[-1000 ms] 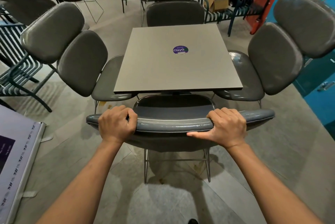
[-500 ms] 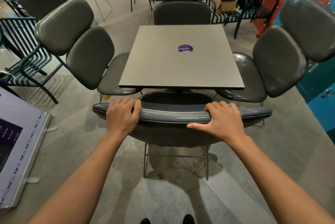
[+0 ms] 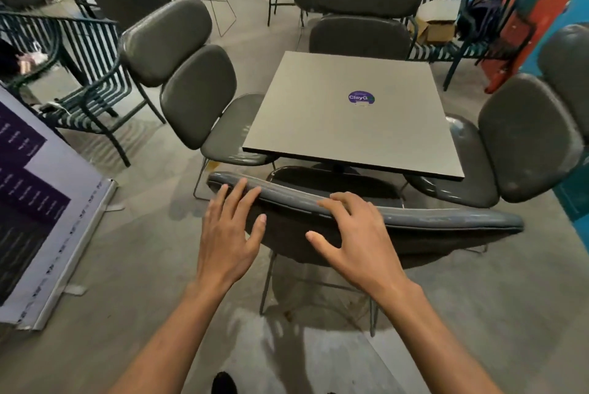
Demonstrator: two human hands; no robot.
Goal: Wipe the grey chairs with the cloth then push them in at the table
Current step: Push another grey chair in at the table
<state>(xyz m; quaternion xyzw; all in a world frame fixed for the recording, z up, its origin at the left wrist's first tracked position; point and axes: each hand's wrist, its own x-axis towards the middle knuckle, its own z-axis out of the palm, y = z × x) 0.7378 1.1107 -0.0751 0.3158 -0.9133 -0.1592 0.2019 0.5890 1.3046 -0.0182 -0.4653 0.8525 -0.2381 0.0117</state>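
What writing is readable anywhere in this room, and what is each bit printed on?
"ClayG": on the round purple sticker stuck to the square table.
Smaller print on that sticker: too small to read.
Rows of text on the purple and white sign board leaning at the left: too blurred to read.
Nothing else readable.

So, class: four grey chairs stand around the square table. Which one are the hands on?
The nearest chair, seen from behind: the left hand and right hand lie open along its top edge. The other three stand untouched at the table's remaining sides.
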